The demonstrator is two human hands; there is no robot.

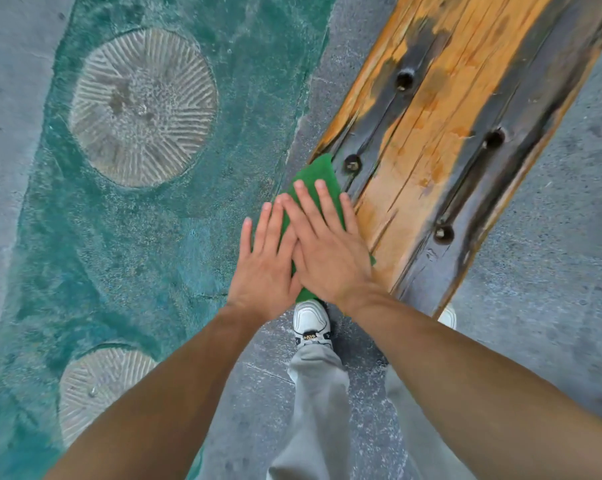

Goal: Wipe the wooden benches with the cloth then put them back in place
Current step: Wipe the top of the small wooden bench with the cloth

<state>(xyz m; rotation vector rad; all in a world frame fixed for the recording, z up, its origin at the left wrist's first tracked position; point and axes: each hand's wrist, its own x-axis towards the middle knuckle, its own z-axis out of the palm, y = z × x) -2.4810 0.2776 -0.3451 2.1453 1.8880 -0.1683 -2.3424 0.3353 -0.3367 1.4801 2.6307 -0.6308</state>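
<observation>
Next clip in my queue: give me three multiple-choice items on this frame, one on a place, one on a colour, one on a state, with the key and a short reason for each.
1. Where does the cloth lie?
A. on the near left corner of the wooden bench
B. on the ground by the round stone inlay
C. at the bench's far end

2. What colour is the cloth?
A. white
B. green
C. orange

3. How do the hands meet the cloth?
A. both pinch it by a corner
B. one holds it up while the other hangs idle
C. both lie flat on it with straight fingers

Key:
1 A, the cloth covers the bench's near corner and hangs past its edge.
2 B, green shows between the fingers.
3 C, the left hand and right hand press down with fingers straight, the right overlapping the left.
</observation>
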